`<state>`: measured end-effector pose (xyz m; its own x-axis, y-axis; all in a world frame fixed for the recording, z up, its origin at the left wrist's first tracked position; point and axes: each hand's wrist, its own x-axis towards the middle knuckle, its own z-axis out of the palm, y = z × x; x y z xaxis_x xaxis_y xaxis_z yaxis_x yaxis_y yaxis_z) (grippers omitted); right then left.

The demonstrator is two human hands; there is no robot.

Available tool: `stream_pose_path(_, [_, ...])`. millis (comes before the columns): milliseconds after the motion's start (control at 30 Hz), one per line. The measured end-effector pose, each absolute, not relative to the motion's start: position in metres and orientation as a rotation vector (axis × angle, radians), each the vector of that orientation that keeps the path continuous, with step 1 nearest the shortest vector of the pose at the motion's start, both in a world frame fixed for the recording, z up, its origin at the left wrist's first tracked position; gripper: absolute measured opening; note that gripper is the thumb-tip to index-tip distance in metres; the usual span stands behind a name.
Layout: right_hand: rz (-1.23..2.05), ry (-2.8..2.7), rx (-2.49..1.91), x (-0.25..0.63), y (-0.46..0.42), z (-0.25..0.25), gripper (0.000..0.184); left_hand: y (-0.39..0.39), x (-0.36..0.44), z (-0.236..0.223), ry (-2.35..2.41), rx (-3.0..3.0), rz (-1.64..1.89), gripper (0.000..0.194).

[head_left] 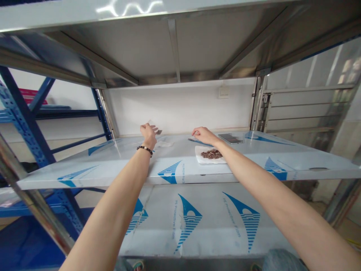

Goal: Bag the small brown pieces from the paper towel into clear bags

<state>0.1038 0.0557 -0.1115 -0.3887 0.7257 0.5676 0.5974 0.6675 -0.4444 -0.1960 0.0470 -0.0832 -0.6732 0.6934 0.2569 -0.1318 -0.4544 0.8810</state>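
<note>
My left hand [148, 132], a beaded bracelet at its wrist, is raised over the middle left of the shelf. Its fingers are curled round a faint see-through, bag-like thing, with a few small brown pieces [159, 132] beside the fingertips. Below it lies a flat, clear piece [165, 144], perhaps plastic. To the right, my right hand [202, 133] is closed in a pinch; what it holds, if anything, is too small to tell. A thin dark tool [192, 140] lies just under it. Nearer me, a white tray [199, 159] holds many small brown pieces [211, 153], partly behind my right forearm.
A dark, flat phone-like device [229, 138] lies right of my right hand. The metal shelf [118, 165] has film with blue prints. Another metal shelf [197, 49] hangs low overhead. Metal posts [259, 103] stand at the corners; a blue rack [31, 120] is at left.
</note>
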Motion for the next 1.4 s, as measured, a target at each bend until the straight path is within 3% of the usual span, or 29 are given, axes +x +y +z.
stream_pose_path(200, [0.242,-1.931,-1.07,0.107,0.058,-0.108,0.016,0.04,-0.185,-0.09,1.128,1.292,1.812,0.021])
stream_pose_path(367, [0.697,-1.949,-0.953,0.102,0.051,-0.104,0.013,0.028,-0.148,-0.095,0.906,1.822,1.273,0.031])
stream_pose_path(433, [0.806,-2.037,-0.874,0.1,0.046,-0.103,0.016,0.025,-0.135,-0.095,0.864,1.862,1.259,0.032])
stream_pose_path(600, [1.036,-2.037,-0.752,0.098,0.035,-0.103,0.049,0.027,-0.132,-0.096,0.866,1.832,1.396,0.026])
stream_pose_path(833, [0.904,-2.165,-0.734,0.094,0.04,-0.104,0.012,0.036,-0.136,-0.099,0.917,1.847,1.462,0.028])
stream_pose_path(933, [0.86,-1.954,-0.794,0.096,0.044,-0.103,0.014,0.043,-0.146,-0.1,1.046,1.863,1.537,0.027])
stream_pose_path(1067, [0.883,-1.676,-0.946,0.101,0.05,-0.102,0.013,0.057,-0.172,-0.108,1.535,2.021,1.473,0.009])
stream_pose_path(1233, [0.938,-1.488,-1.04,0.109,0.054,-0.101,0.02,0.07,-0.191,-0.121,1.735,2.253,1.042,0.023])
stream_pose_path(1400, [1.023,-1.403,-1.009,0.116,0.053,-0.1,0.023,0.074,-0.191,-0.127,1.642,2.316,1.004,0.025])
